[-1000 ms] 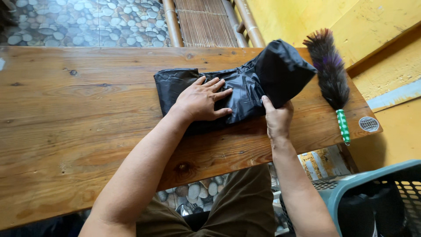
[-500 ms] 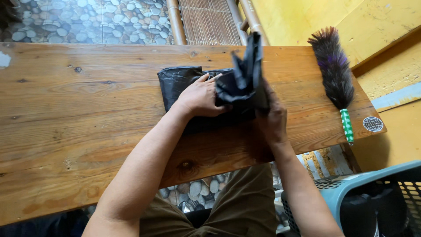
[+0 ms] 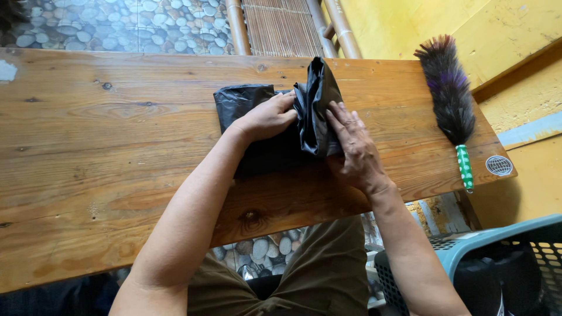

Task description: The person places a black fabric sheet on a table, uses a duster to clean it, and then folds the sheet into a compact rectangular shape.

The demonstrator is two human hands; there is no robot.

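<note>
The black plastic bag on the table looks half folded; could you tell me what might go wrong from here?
The raised fold of the black plastic bag stands up between the left hand and right hand; slick film may spring open if either lifts. The feather duster lies close on the right of the wooden table, so a sweeping elbow could knock it off.

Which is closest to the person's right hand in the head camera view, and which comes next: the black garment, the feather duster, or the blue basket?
1. Black garment: under the right hand, touching it.
2. Feather duster: to its right, near the table's end.
3. Blue basket: off the table, at bottom right.
</note>
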